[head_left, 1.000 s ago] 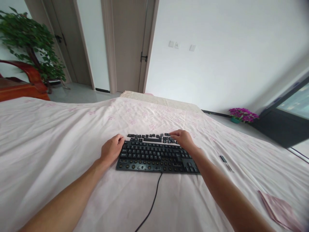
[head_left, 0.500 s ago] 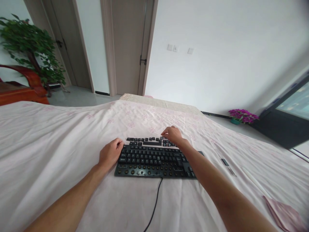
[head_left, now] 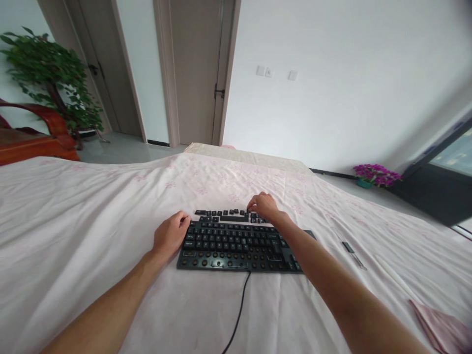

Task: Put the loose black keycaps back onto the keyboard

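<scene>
A black keyboard (head_left: 236, 243) lies on a pale pink sheet (head_left: 92, 221), its cable (head_left: 238, 314) running toward me. Its near row shows bare round sockets where caps are off. Loose black keycaps (head_left: 221, 214) lie in rows on the sheet just beyond it. My left hand (head_left: 170, 235) rests curled against the keyboard's left end. My right hand (head_left: 263, 206) reaches over the far right of the keyboard, fingertips down among the loose keycaps. Whether its fingers pinch a cap is hidden.
A small dark tool (head_left: 350, 249) lies on the sheet to the right of the keyboard. A folded pink cloth (head_left: 438, 329) sits at the lower right. Beyond the bed are doors (head_left: 195, 73), a potted tree (head_left: 47, 73), a red wooden chair (head_left: 33, 137) and purple flowers (head_left: 374, 174).
My right hand has moved left along the row of loose keycaps. My left hand has stayed at the keyboard's left end. The view has shifted slightly.
</scene>
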The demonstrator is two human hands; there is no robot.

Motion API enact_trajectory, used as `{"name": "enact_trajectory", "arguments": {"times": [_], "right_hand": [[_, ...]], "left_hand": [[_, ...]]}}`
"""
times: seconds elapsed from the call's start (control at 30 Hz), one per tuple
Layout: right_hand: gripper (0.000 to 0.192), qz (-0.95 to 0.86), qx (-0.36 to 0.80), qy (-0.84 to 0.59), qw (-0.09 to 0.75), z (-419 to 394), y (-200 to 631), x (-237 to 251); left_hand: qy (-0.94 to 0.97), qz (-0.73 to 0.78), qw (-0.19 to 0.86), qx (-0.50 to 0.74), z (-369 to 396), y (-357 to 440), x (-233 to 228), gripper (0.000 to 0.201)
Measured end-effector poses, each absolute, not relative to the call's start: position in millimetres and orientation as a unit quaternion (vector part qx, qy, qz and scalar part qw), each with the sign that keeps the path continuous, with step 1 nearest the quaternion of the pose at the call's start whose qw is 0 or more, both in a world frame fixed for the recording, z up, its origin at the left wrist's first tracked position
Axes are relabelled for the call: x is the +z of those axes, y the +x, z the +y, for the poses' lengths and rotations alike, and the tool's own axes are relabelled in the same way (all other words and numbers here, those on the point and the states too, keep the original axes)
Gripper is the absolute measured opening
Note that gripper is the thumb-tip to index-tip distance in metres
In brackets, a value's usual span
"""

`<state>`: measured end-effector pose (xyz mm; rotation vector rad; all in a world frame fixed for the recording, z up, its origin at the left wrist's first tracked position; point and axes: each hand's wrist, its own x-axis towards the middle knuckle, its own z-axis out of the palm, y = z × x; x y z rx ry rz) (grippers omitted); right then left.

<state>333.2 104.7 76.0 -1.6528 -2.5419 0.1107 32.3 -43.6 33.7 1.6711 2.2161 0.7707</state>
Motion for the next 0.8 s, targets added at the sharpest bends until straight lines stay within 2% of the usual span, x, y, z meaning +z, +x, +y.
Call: {"name": "enact_trajectory", "arguments": {"times": [0.2,0.33,0.43,0.53,0.63,0.8], "right_hand": [[0.01,-0.817,0.084,-0.558,0.121,104,337,85],[0.024,-0.784,0.176,-0.559,0.205,84,327,97],[0.024,-0.704,0.377,-0.502,0.333,52,307,102],[0.02,-0.668,0.469,-0.455,0.355,16,285,105],[0.016,-0.68,0.468,-0.427,0.369,-8,271,107],[0.008,-0.742,0.407,-0.39,0.362,-18,264,113]], "left_hand": [[0.57,0.759,0.135,0.286,-45,31,35,0.03],[0.551,0.718,0.149,0.398,-45,37,41,0.026],[0.525,0.615,0.274,0.521,-49,54,55,0.029],[0.485,0.52,0.43,0.556,-57,77,69,0.032],[0.403,0.459,0.56,0.559,-65,92,80,0.034],[0.343,0.437,0.642,0.529,-70,92,88,0.04]]}}
